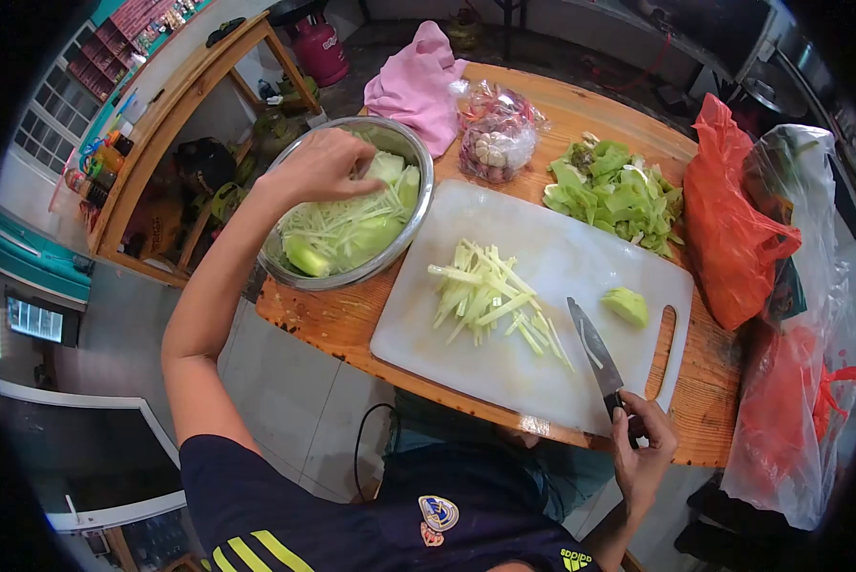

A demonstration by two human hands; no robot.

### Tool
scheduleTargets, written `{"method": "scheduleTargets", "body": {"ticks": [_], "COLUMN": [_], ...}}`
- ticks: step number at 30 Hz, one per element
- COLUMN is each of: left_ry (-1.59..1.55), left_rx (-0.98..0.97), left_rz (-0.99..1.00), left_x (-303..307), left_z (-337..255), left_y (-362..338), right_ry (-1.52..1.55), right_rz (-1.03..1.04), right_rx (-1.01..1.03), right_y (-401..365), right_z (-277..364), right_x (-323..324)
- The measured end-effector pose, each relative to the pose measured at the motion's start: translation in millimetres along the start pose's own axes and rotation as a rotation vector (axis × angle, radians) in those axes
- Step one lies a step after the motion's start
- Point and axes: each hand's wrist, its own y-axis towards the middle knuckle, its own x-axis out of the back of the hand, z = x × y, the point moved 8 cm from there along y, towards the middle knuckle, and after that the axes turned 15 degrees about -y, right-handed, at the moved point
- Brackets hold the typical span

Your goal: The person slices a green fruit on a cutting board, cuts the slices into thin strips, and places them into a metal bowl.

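Left hand (328,164): fingers dipped into steel bowl (352,279) of green strips and chunks; fingertips hidden, so whether it grasps anything cannot be told. Right hand (642,443): closed round the handle of knife (590,348), handle mostly covered, blade flat on white cutting board (561,257). On the board: cut strips (490,296), and green chunk (626,305) just beside the blade. Behind, on wooden table (323,319): green trimmings (619,191), pink cloth (414,86), clear bag (495,138), contents indistinct.
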Motion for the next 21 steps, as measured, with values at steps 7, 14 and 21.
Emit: {"method": "scheduleTargets", "body": {"ticks": [7,14,21], "left_ry": [-0.021,0.085,0.094], "left_rx": [-0.235,0.082,0.148], "left_rz": [-0.167,0.051,-0.060], "left_x": [-7.5,-7.6,-10.5], "left_z": [3.4,13.1,13.4], "left_y": [16.8,25.4,26.5], "right_ry": [0.008,0.036,0.058], "right_rz": [-0.019,-0.003,-0.019], "right_rx": [0.004,0.032,0.062], "right_y": [-2.9,-7.6,-14.6], "right_z": [1.4,5.5,0.8], "right_x": [-0.7,0.9,2.6]}}
